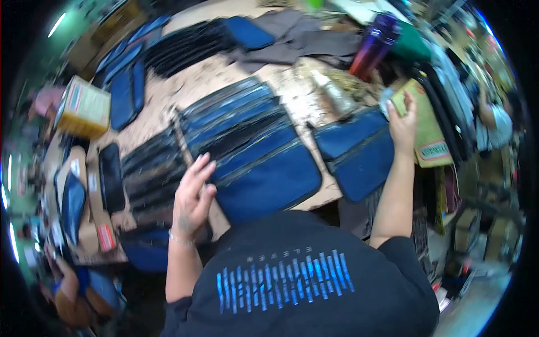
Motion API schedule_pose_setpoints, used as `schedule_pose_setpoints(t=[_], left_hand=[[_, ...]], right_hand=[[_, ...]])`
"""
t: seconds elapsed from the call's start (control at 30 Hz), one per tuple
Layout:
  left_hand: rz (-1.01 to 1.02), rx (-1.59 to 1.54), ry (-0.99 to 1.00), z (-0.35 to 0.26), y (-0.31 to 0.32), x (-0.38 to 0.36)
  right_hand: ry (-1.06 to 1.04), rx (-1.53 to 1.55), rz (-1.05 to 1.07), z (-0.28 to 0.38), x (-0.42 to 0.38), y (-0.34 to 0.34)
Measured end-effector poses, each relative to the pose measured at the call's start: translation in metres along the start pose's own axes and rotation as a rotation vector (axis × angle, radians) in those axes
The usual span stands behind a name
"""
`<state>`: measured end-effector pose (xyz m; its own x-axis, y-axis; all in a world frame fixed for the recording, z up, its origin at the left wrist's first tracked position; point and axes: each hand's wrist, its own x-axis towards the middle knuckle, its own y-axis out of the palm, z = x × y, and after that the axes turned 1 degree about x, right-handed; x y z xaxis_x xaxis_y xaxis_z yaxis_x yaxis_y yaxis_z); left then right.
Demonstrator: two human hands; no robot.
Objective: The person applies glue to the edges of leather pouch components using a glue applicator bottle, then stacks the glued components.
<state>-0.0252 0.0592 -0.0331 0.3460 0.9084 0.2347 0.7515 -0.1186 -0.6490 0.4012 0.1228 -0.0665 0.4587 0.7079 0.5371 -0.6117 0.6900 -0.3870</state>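
My left hand (192, 199) is open, its fingers spread at the left edge of a stack of overlapping blue fabric panels (269, 188) with dark edges. My right hand (403, 123) is raised at the right, thumb and fingers apart. It overlaps the edge of a yellow-green packet (429, 135) with a red-and-white label. Just left of that forearm lie more blue panels (362, 151). Left of my left hand, a row of dark, layered strips (149, 168) rests on the table.
A purple-and-red bottle (375, 48) and a clear bottle (334, 95) stand beyond the panels. Black pieces (188, 48) and grey cloth (303, 42) cover the far side. A yellow-and-white tin (84, 106) stands at left. Another person (78, 286) sits at lower left.
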Motion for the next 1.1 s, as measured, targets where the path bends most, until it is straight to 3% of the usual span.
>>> schedule_pose_setpoints(t=[0.07,0.1,0.17,0.23,0.27,0.3,0.37,0.4,0.43,0.5,0.57,0.63,0.73,0.93,1.1], left_hand=[[-0.036,-0.198,-0.021,-0.003,-0.008,-0.001],[-0.136,-0.4,-0.019,-0.008,-0.003,0.0],[-0.121,-0.684,-0.042,-0.02,0.007,0.003],[0.053,-0.784,-0.029,-0.026,0.027,-0.003],[-0.031,-0.83,-0.091,-0.045,0.045,-0.013],[-0.177,-1.186,-0.114,-0.059,0.063,-0.021],[0.335,-0.83,-0.155,-0.047,0.022,-0.025],[0.357,-0.821,-0.115,-0.04,0.016,-0.032],[0.273,-1.014,-0.018,-0.047,0.017,-0.037],[0.354,-0.896,0.055,-0.044,0.008,-0.047],[0.251,-0.77,0.003,-0.036,0.006,-0.052],[0.097,-0.497,-0.107,-0.03,0.01,-0.049],[0.124,-0.426,-0.104,-0.031,0.01,-0.036],[0.208,-0.268,0.05,-0.031,0.018,-0.009],[0.266,-0.259,0.052,-0.031,0.025,0.004]], right_hand=[[-0.01,0.21,0.128,0.056,-0.019,0.018],[-0.131,0.243,0.213,0.097,-0.034,0.028],[-0.551,0.217,0.394,0.146,-0.066,0.051],[-0.747,0.197,0.701,0.19,-0.115,0.069],[-0.813,0.244,0.911,0.202,-0.131,0.076],[-0.831,0.301,0.809,0.202,-0.137,0.077],[-0.962,0.173,0.763,0.188,-0.131,0.09],[-0.85,0.2,0.766,0.18,-0.124,0.091],[-0.735,0.041,0.743,0.17,-0.116,0.089],[-0.44,0.018,0.645,0.125,-0.101,0.084],[-0.298,-0.261,0.498,0.103,-0.102,0.066],[-0.251,-0.349,0.519,0.095,-0.11,0.058],[-0.152,-0.549,0.622,0.093,-0.123,0.057],[-0.09,-0.444,0.491,0.083,-0.13,0.059],[-0.063,-0.305,0.405,0.078,-0.133,0.059]])
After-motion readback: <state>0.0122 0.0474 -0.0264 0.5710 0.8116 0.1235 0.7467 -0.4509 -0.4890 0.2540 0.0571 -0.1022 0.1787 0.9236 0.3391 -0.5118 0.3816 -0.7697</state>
